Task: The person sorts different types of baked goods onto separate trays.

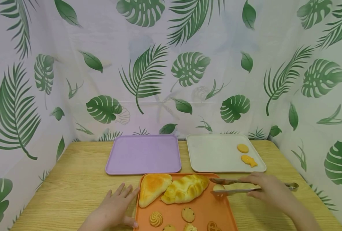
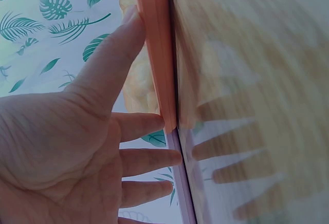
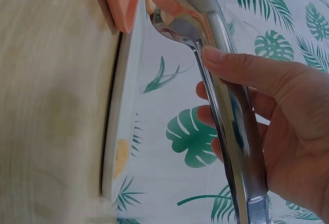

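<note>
My right hand (image 1: 270, 192) grips a pair of metal tongs (image 1: 231, 191), thumb on one arm and fingers on the other, as the right wrist view shows. The tips of the tongs stand on both sides of a small round cookie (image 1: 218, 187) at the orange tray's far right corner; whether they touch it I cannot tell. At the left edge of the orange tray (image 1: 202, 210), my left hand (image 1: 114, 205) has its fingers spread and its thumb against the rim. A triangular bread (image 1: 153, 189) and a braided loaf (image 1: 185, 189) lie along the tray's far side.
Nearer me on the orange tray are a swirl cookie (image 1: 156, 219), a chocolate chip cookie (image 1: 188, 214), a pretzel cookie (image 1: 213, 226) and others. Behind stand a purple tray (image 1: 143, 154) and a white tray (image 1: 214, 154), which bears a round cookie (image 1: 243, 148) and a fish-shaped cookie (image 1: 248, 160).
</note>
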A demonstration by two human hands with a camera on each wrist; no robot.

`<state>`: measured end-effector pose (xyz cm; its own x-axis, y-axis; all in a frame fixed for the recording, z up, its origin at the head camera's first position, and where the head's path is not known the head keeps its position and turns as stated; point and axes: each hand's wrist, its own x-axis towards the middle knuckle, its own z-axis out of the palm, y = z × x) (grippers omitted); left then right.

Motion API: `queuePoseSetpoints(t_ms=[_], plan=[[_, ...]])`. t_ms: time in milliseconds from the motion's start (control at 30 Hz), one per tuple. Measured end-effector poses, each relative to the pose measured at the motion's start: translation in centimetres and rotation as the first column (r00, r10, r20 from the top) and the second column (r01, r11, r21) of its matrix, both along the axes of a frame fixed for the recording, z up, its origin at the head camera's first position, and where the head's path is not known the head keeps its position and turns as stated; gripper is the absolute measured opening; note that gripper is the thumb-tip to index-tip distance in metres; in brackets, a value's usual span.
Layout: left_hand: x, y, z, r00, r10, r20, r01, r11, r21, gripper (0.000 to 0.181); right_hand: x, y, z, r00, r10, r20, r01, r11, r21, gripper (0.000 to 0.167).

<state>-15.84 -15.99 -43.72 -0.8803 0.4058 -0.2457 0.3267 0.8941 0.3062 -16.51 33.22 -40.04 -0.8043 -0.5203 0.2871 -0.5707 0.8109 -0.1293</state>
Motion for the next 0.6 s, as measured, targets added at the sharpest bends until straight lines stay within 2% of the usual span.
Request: queuePoseSetpoints(t_ms=[267, 433, 600], plan=[[0.1, 0.0, 0.0, 1.0, -0.001, 0.001, 0.001, 1.0, 0.006, 0.112, -1.5, 0.9, 1.5, 0.997, -0.076, -0.006, 0.076, 0.997, -0.013, 0.046], [0.1, 0.0, 0.0, 1.0, 0.001, 0.004, -0.001, 1.0, 0.005, 0.112, -2.9, 1.7, 2.0, 0.996, -0.084, -0.026, 0.083, 0.995, -0.055, 0.046], [0.0, 0.0, 0.0, 1.0, 0.001, 0.006, -0.002, 1.0, 0.002, 0.112, -4.7, 2.6, 2.2, 0.989, -0.137, 0.051, 0.14, 0.988, -0.061, 0.047]])
